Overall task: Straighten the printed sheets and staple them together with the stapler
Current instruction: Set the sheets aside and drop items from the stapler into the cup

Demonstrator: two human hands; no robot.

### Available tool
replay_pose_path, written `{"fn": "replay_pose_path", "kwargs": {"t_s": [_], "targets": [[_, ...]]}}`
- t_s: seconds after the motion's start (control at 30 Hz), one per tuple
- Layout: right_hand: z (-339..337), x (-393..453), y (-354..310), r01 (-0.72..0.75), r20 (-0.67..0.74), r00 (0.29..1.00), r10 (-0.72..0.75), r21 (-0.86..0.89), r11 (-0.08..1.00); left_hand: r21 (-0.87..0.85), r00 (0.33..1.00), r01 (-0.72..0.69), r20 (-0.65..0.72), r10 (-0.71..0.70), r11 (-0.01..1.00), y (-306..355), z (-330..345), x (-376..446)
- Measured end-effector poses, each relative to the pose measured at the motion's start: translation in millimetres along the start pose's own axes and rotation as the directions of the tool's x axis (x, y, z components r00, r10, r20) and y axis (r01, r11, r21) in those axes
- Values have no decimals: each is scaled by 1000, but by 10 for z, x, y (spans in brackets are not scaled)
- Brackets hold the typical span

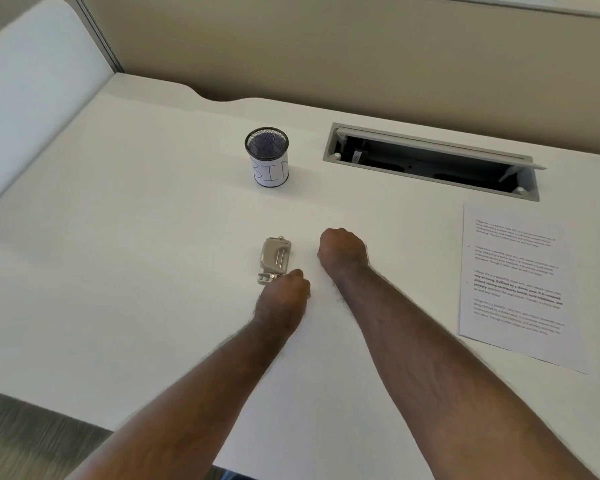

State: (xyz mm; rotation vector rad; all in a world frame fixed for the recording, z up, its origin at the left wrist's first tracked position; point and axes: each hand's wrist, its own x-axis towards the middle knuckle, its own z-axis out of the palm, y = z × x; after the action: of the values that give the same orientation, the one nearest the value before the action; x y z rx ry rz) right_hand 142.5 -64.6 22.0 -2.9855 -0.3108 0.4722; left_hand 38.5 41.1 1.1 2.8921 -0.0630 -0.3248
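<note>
Printed sheets (513,282) of white paper with black text, lying flat at the right side of the white worktop (136,237), well apart from both hands and untouched. Only one clear outline visible, so impossible to tell how many sheets in the pile or how far out of square. Small metallic silver-beige stapler (274,259) near the middle of the worktop, long axis running away from the body, probably parked there within easy reach of either hand. Left hand (284,292) curled into a loose fist, knuckles just at the stapler's near end; contact or a grip on it not clear from this angle. Right hand (342,251) also curled shut, knuckles down on the bare worktop just right of the stapler, holding nothing visible. Both forearms stretched forward and converging toward the stapler, wrists low. Further back, a black mesh cup wrapped in a white paper label (267,157), and to its right an open grey cable hatch (430,161), both clear of the work. Judged from this layout: stapling not yet begun, sheets yet to be gathered and squared.
</note>
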Motion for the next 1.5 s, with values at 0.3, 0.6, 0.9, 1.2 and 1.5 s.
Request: {"fn": "replay_pose_path", "kwargs": {"t_s": [0.3,0.6,0.9,1.2,1.5], "targets": [[196,-63,31,-11,-19,1000,13,95,995,148,999,-44,30,40,988,97,-54,-17],[84,-110,585,-80,29,996,84,714,696,-281,995,90,-11,-97,956,-6,65,-32],[198,-129,600,-72,32,997,71,723,687,-383,955,198,-131,-265,902,-38,-153,-17],[138,-56,294,-13,7,1000,11,404,915,-402,960,207,-91,-264,892,-72,-113,-7],[46,30,14,-9,10,1000,9,75,997,-436,937,248,-118,-329,865,-162,-176,84]]}}
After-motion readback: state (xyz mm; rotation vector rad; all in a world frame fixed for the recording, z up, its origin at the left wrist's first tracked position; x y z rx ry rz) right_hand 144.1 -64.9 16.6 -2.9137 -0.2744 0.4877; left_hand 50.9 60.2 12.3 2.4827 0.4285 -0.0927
